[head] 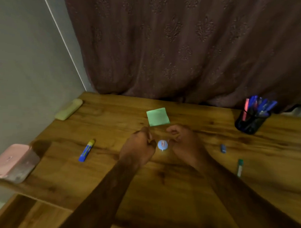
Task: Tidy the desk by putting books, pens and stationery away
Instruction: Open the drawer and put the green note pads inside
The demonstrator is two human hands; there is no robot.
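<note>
The small round blue item (pixel 162 145) lies flat on the wooden surface (pixel 167 182) with its red mark up; being round, it shows no long axis. Just left of it, the left hand (pixel 139 146) has its fingers curled in. Just right of it, the right hand (pixel 183 141) curls its fingers too. Blur hides whether either hand grips or touches anything. Beyond the item lies a green sticky-note pad (pixel 157 117). Well to its left is a glue stick (pixel 86 150), yellow end pointing away.

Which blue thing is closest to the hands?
The round pale-blue object, between left hand and right hand; the glue stick and dark-blue piece lie farther out.
</note>
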